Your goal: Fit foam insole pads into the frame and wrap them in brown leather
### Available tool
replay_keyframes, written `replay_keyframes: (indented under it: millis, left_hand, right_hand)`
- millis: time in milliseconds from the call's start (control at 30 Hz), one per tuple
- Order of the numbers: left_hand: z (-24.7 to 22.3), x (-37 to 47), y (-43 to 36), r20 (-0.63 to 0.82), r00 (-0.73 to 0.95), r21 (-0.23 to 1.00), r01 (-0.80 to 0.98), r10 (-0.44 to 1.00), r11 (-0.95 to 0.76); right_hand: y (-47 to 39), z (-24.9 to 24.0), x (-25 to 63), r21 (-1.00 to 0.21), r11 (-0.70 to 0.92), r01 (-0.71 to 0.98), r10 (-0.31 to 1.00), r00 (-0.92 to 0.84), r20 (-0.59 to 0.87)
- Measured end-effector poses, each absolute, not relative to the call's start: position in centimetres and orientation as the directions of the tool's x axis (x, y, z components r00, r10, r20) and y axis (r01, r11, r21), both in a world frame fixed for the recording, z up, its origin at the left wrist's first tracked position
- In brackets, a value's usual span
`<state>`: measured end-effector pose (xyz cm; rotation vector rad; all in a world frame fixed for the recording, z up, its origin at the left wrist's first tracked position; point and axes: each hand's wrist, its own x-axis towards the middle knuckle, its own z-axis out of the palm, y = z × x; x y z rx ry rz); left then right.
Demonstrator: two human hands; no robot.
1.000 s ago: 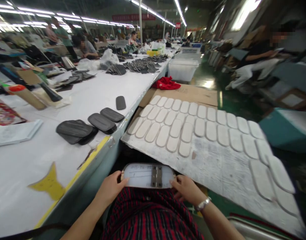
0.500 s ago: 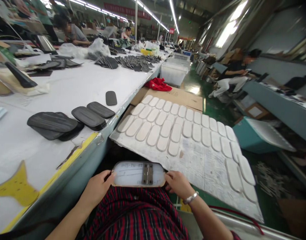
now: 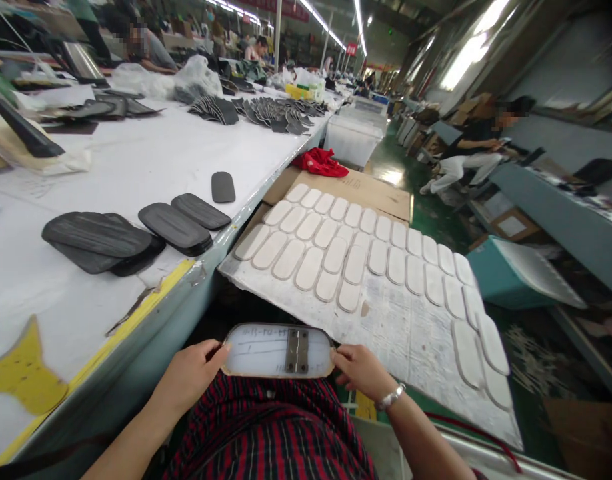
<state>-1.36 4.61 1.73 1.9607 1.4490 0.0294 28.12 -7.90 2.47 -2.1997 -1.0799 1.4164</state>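
Between my two hands, just above my lap, is a whitish oval template (image 3: 263, 350) with a metal hinge (image 3: 298, 351) and handwritten marks. A thin brownish rim shows around its edge. My left hand (image 3: 201, 370) pinches its left end between thumb and fingers. The opposite end is gripped by my right hand (image 3: 361, 370), which has a silver bracelet on its wrist. In front of my hands lies a board (image 3: 386, 340) bearing rows of pale oval pieces (image 3: 310, 268) with dark edges.
On the white table (image 3: 186, 153) at left lie black oval pieces (image 3: 99, 237) in stacks and a yellow fish-tail shape (image 3: 29, 370). Red cloth (image 3: 322, 162) rests on cardboard (image 3: 373, 190) behind the board. A teal bin (image 3: 521, 273) stands at right; co-workers sit farther off.
The view has shifted slightly. Both hands still hold the template's ends, in nearly the same place above my lap. The pieces on the board keep their arrangement.
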Motion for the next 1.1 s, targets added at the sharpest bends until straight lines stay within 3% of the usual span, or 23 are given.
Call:
replay_keyframes:
  millis: [133, 300, 500, 800, 967, 1100]
  left_hand:
    - [1.4, -0.9, 4.6, -0.311, 0.384, 0.463, 0.860, 0.870, -0.214]
    - [0.6, -0.8, 4.0, -0.234, 0.373, 0.493, 0.841, 0.898, -0.221]
    - [1.2, -1.0, 3.7, -0.221, 0.359, 0.515, 0.833, 0.907, -0.204]
    - [2.3, -0.5, 5.3, -0.250, 0.349, 0.544, 0.822, 0.903, -0.167]
    - [1.6, 1.2, 7.8, -0.145, 0.593, 0.521, 0.726, 0.792, -0.448]
    - [-0.7, 1.2, 8.9, 0.011, 0.586, 0.547, 0.674, 0.810, -0.496]
  right_hand:
    - [-7.6, 2.5, 27.3, -0.500, -0.573, 0.649, 0.805, 0.329, -0.494]
    - [-7.1, 2.8, 26.5, -0.390, -0.465, 0.794, 0.870, 0.328, -0.368]
    - [-8.1, 2.4, 26.5, -0.254, -0.202, 0.946, 0.952, 0.128, -0.280]
    - [-8.8, 2.2, 26.4, -0.453, -0.408, 0.792, 0.890, 0.234, -0.392]
    - [-8.8, 2.1, 27.0, -0.532, -0.492, 0.689, 0.854, 0.266, -0.446]
    - [-9.0, 0.3, 27.4, -0.656, -0.574, 0.490, 0.806, 0.199, -0.558]
